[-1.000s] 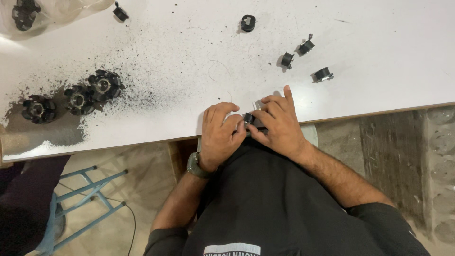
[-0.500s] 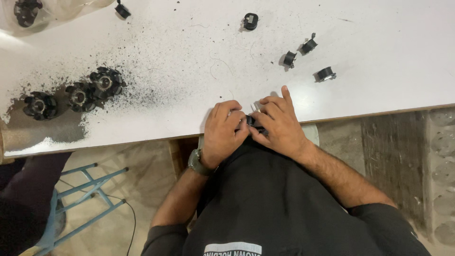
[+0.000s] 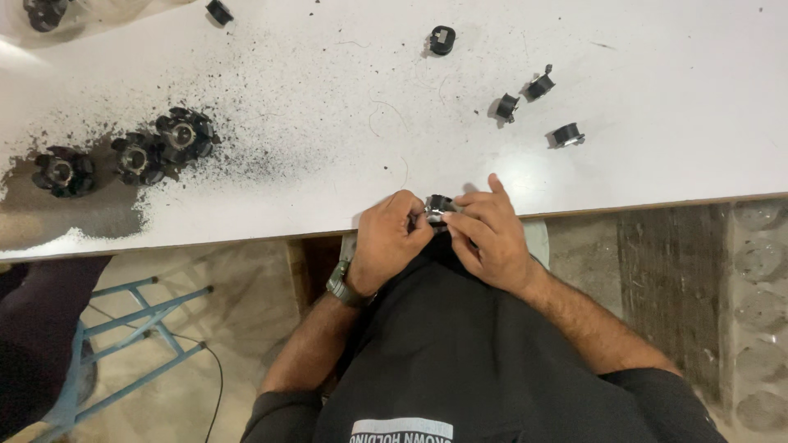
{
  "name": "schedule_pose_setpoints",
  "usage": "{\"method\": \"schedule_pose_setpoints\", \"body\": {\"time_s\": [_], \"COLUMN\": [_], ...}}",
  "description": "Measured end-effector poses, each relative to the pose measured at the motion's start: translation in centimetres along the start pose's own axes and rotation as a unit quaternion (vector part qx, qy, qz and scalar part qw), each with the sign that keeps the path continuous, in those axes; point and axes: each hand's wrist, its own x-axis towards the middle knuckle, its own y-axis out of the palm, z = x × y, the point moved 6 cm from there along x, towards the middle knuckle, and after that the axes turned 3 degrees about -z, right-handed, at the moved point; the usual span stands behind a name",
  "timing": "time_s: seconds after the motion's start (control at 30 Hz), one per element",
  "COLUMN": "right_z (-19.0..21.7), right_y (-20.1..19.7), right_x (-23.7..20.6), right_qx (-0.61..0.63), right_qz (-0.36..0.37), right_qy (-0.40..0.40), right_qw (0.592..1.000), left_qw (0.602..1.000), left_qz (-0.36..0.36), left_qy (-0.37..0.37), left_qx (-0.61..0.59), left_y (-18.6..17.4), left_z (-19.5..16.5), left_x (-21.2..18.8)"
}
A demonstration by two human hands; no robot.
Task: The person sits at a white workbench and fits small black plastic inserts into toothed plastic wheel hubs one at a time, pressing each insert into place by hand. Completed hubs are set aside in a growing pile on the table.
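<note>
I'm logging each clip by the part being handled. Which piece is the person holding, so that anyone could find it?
Start at the white table and follow its near edge to the middle. There the left hand and right hand meet around a small black part. Unlike the loose black pieces farther back, it sits pinched between fingers.

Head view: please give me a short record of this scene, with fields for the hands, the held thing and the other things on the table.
left hand: at the table's near edge, fingers on the small black part
right hand: pinches the same part from the other side
held part: small, black with a pale metal spot, mostly hidden
white table: speckled with dark dust at its left
left of the table: three black toothed round parts
far right: three small black spool-like pieces
</note>
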Motion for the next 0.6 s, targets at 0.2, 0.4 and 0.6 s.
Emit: {"method": "schedule_pose_setpoints", "body": {"time_s": [0.2,0.4,0.6], "right_z": [0.06,0.18,0.44], "right_y": [1.01,1.00,1.01], "right_x": [-0.75,-0.42,-0.48], "right_qx": [0.015,0.007,-0.023], "right_qz": [0.003,0.005,0.016], "right_qy": [0.010,0.010,0.004], "right_qw": [1.000,1.000,1.000], "left_qw": [0.998,0.997,0.996], "left_qz": [-0.030,-0.034,-0.028], "left_qy": [0.041,0.050,0.071], "left_qx": [-0.046,-0.039,-0.045], "left_y": [0.40,0.59,1.00], "left_z": [-0.21,0.21,-0.53], "left_x": [-0.57,-0.86,-0.74]}}
